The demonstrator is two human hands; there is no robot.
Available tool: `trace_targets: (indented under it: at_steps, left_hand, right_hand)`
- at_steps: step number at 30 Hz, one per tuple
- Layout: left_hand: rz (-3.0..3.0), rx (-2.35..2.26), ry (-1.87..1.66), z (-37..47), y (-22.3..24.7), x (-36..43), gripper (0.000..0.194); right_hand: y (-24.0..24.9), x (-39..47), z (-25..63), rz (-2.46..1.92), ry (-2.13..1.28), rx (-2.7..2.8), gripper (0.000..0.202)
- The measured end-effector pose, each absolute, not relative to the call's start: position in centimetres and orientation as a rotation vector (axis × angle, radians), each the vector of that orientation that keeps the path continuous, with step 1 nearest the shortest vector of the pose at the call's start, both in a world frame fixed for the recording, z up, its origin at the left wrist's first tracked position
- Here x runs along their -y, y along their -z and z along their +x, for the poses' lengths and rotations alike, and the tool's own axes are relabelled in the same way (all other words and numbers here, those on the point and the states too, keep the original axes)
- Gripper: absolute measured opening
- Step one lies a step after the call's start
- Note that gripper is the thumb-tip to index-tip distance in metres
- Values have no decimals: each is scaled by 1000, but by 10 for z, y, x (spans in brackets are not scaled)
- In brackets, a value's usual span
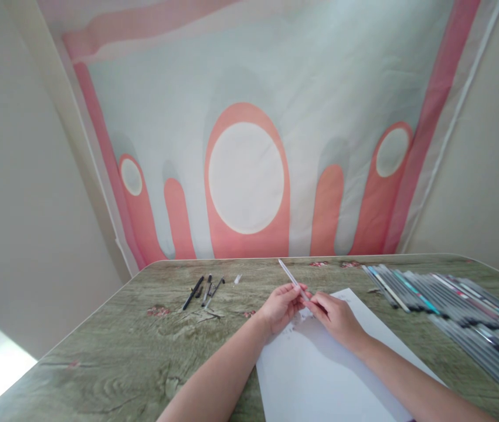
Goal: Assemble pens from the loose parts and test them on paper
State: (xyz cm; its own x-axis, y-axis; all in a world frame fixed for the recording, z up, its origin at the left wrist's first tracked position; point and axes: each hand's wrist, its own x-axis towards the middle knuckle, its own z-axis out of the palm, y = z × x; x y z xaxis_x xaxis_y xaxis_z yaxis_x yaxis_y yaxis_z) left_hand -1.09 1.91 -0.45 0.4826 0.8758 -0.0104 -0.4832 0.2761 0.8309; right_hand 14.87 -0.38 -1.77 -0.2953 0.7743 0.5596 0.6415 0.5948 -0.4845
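A slim pale pen slants up and to the left between my two hands, its upper end free in the air. My left hand pinches it around the middle, with the fingers curled. At its lower end the fingertips of my right hand close on it; they hide that end. Under both hands lies a white sheet of paper, with small dark marks near its far edge, partly covered by my hands.
To the right, many grey-barrelled pens lie in rows, a few with teal or white barrels. Left of my hands are several black and clear pens and a small whitish piece. A pink-and-white hanging rises behind the wood-patterned table.
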Motion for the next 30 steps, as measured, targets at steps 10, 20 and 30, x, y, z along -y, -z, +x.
trace_targets:
  at_steps: [10,20,30]
  left_hand:
    - [845,-452,-892,-14,7,-21,20]
    - [829,-436,-743,-17,-1,-17,20]
    - [937,-470,-750,-16,-3,-15,28]
  right_hand:
    - [24,1,150,-1076,-175,1974,31]
    - [21,3,151,-1155,-193,1973,26]
    - [18,8,148,-1272,-252,1918,30]
